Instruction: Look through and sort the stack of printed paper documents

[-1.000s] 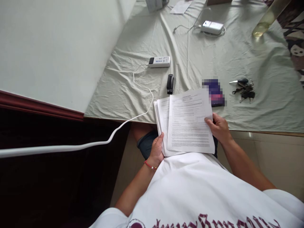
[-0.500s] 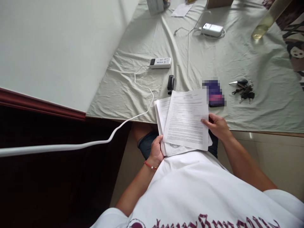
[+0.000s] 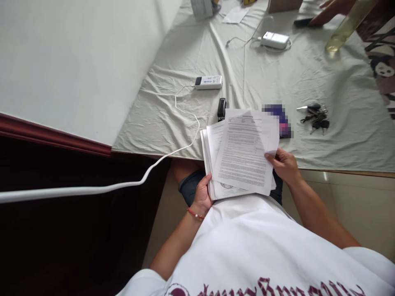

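A pale green sheet [image 3: 308,78] is spread wide over the surface ahead and is creased in long folds. Below it, a white shirt [image 3: 262,246] with dark red lettering fills the lower part of the view. A thick white cable [image 3: 92,190] is run from the left edge up onto the sheet, where it thins and is joined to a white box with a label [image 3: 208,82]. A stack of printed papers [image 3: 212,164] is held over the lap, at the near edge of the sheet. The stack is gripped at its lower left corner by the left hand [image 3: 202,195], whose fingers are curled closed around the edge; a red cord is worn at that wrist. The top page [image 3: 243,152] is lifted and tilted away from the stack, and is pinched at its right edge by the right hand [image 3: 284,164], thumb on top. A blurred purple object [image 3: 279,117] is partly covered by the top corner of that page. A white adapter [image 3: 274,40] with its wire is laid farther off. A bunch of keys [image 3: 316,117] is laid to the right of the purple object. A small black stapler [image 3: 221,108] is seen just beyond the papers. Another person's hand [image 3: 330,10] is rested on a dark flat item at the far top right.
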{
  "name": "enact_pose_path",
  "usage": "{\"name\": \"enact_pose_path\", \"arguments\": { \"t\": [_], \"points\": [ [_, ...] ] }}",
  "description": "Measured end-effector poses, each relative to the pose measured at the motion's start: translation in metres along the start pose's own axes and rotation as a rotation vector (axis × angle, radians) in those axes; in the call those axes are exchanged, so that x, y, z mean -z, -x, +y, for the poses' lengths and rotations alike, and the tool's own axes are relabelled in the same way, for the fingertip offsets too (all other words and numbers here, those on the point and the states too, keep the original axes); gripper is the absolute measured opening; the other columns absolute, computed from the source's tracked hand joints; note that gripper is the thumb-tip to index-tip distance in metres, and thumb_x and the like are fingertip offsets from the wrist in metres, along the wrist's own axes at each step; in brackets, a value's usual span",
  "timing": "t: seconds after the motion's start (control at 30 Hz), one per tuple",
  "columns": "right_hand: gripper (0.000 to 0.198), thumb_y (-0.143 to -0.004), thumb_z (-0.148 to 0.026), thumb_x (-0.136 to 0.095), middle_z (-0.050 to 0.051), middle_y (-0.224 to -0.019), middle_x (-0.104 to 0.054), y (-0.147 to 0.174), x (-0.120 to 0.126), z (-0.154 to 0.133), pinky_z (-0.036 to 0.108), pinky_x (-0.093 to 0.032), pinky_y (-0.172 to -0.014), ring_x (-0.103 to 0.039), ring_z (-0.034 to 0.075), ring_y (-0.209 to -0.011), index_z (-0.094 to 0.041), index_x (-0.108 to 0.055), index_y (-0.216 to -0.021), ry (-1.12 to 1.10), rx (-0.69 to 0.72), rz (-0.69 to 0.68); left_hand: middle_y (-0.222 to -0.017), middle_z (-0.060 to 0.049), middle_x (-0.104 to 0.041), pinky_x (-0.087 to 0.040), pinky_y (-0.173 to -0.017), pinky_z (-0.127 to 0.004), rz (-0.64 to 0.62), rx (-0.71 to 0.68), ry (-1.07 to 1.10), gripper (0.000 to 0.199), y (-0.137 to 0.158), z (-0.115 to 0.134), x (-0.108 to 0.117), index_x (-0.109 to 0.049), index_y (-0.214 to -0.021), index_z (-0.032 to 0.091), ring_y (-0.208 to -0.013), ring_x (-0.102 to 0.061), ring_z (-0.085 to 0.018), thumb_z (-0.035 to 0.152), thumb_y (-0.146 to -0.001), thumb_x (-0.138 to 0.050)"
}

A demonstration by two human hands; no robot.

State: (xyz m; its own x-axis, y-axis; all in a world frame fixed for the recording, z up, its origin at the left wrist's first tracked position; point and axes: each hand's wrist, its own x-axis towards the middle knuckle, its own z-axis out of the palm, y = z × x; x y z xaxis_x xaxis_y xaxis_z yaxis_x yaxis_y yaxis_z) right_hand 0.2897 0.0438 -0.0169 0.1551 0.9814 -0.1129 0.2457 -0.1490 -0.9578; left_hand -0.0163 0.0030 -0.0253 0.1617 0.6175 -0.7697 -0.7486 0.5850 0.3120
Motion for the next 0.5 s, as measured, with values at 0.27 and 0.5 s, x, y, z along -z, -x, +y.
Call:
{"name": "enact_pose_path", "arguments": {
  "t": [0.27, 0.5],
  "points": [
    [0.027, -0.088, -0.046, -0.068, 0.002, -0.080, -0.073, -0.0002, -0.0033, 0.0036, 0.030, -0.050, -0.065, -0.063, 0.019, -0.072, -0.022, -0.075, -0.098, 0.121, 0.052, 0.097, -0.120, -0.017, -0.079, -0.054, -0.113, -0.056, -0.054, -0.069, -0.073, 0.050, -0.0006, -0.0031, 0.0013, -0.069, -0.126, 0.013, -0.123, -0.071, -0.038, 0.033, -0.081, -0.080],
    [0.024, -0.088, -0.044, -0.067, 0.001, -0.077, -0.072, 0.0005, -0.0029, -0.0031, 0.031, -0.048, -0.066, -0.062, 0.019, -0.070, -0.022, -0.074, -0.093, 0.159, 0.044, 0.065, -0.095, -0.003, -0.078, -0.056, -0.102, -0.043, 0.098, -0.511, -0.281, 0.057, -0.0009, -0.0039, 0.0001, -0.057, -0.108, 0.023, -0.104, -0.076, -0.026, 0.032, -0.066, -0.095]
  ]
}}
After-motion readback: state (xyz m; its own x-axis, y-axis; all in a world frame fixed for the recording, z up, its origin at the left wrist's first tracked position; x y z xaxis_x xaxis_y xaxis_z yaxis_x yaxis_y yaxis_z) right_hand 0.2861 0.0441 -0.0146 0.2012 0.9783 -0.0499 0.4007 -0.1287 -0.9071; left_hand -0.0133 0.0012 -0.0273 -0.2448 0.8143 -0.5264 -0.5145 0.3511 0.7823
